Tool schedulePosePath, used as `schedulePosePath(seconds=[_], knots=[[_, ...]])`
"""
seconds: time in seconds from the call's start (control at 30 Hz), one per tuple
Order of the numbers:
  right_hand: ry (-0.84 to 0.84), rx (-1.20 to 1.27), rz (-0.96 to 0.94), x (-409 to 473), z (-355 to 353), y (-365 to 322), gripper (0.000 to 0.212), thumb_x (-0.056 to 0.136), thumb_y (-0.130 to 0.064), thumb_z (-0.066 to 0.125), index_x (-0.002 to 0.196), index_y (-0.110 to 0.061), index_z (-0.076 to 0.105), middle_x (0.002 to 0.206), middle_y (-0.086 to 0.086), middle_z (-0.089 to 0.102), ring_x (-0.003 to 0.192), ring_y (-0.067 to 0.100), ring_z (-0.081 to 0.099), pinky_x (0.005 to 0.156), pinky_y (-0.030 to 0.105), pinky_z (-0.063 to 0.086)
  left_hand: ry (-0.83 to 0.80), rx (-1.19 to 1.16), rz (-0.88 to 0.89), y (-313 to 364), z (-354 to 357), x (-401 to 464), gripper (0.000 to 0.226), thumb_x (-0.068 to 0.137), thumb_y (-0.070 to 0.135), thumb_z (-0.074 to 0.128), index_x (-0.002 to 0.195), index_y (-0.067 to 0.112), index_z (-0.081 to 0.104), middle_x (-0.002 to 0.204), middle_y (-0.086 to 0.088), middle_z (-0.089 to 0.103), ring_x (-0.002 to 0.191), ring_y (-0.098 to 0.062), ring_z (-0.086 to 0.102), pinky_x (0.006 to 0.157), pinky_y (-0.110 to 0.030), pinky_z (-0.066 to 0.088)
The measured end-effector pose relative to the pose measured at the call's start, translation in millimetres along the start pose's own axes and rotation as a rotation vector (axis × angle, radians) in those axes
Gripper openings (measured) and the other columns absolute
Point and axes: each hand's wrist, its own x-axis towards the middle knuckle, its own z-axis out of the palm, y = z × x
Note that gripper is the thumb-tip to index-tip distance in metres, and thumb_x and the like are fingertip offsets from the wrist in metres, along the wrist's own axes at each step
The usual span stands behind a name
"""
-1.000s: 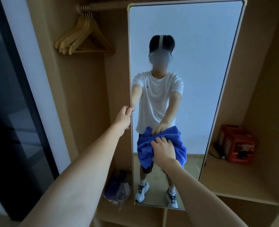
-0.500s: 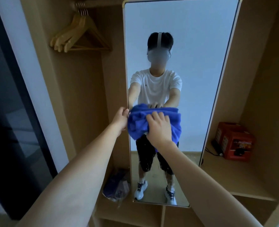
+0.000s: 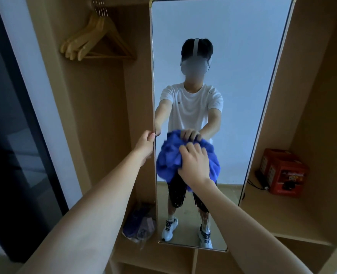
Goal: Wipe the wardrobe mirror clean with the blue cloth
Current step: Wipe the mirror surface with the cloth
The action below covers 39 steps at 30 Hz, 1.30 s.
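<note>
Wooden hangers [image 3: 96, 38], several of one pale pattern, hang together from the rail at the upper left of the wardrobe [image 3: 96, 115]; we read no mark on them. Below, on the wardrobe floor just beside the mirror's lower left corner, lies a clear plastic bag [image 3: 139, 227] with purple and pinkish contents that we cannot identify.

Our left hand [image 3: 146, 144] curls its fingers round the left edge of the mirror [image 3: 223, 46] at mid height, thumb towards us. The mirror stands upright in a thin light frame; its lower glass carries pale streaks and drips.

Blue cloth [image 3: 168, 159]: bunched against the glass at mid height, near the left edge. Our right hand [image 3: 195, 165] lies on it with fingers spread and bent into the folds, pressing it to the mirror.

On the right-hand shelf [image 3: 282, 220], near the back wall, stands a red box [image 3: 283, 172] with printed panels, its lettering too small for us to read. A black cable [image 3: 257, 181] lies just left of it, touching its base.
</note>
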Motion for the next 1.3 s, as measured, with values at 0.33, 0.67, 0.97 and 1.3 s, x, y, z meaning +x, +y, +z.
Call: schedulePosePath(seconds=[0.33, 0.67, 0.97, 1.3], knots=[[-0.036, -0.106, -0.034, 2.8, 19.0, -1.6, 0.033, 0.059, -0.012, 0.077, 0.088, -0.018, 0.062, 0.089, 0.004, 0.059, 0.083, 0.029, 0.053, 0.068, 0.041, 0.040, 0.002, -0.006, -0.004, -3.4, 2.1, -3.1, 0.040, 0.107, 0.041, 0.032, 0.143, 0.026, 0.038, 0.137, -0.003, 0.050, 0.116, -0.029, 0.054, 0.095, -0.052, 0.052], [-0.386, -0.097, 0.078, -61.2, 41.6, 19.2, 0.021, 0.072, -0.016, 0.068, 0.091, -0.019, 0.060, 0.092, 0.002, 0.060, 0.090, 0.028, 0.056, 0.074, 0.038, 0.041, 0.038, 0.030, 0.001, -8.1, 5.4, -4.4, 0.047, 0.106, 0.040, 0.034, 0.152, 0.028, 0.029, 0.153, -0.004, 0.037, 0.128, -0.028, 0.049, 0.096, -0.045, 0.051], [0.316, 0.124, 0.178, 11.9, -14.0, -0.3, 0.031, 0.065, -0.018, 0.032, 0.083, -0.009, 0.056, 0.082, 0.007, 0.053, 0.074, 0.029, 0.043, 0.068, 0.039, 0.036, 0.005, 0.003, 0.010, -23.8, 7.5, -1.6, 0.049, 0.105, 0.044, 0.034, 0.150, 0.026, 0.031, 0.153, -0.004, 0.040, 0.136, -0.032, 0.043, 0.102, -0.055, 0.047], [-0.674, -0.171, 0.185, -103.9, 69.9, 24.8, 0.026, 0.091, -0.022, 0.053, 0.117, -0.025, 0.055, 0.123, 0.000, 0.054, 0.118, 0.024, 0.047, 0.092, 0.036, 0.036, 0.080, 0.064, 0.016, -20.4, 12.6, -8.0, 0.042, 0.107, 0.038, 0.032, 0.147, 0.024, 0.036, 0.121, 0.004, 0.045, 0.094, -0.018, 0.051, 0.090, -0.044, 0.053]])
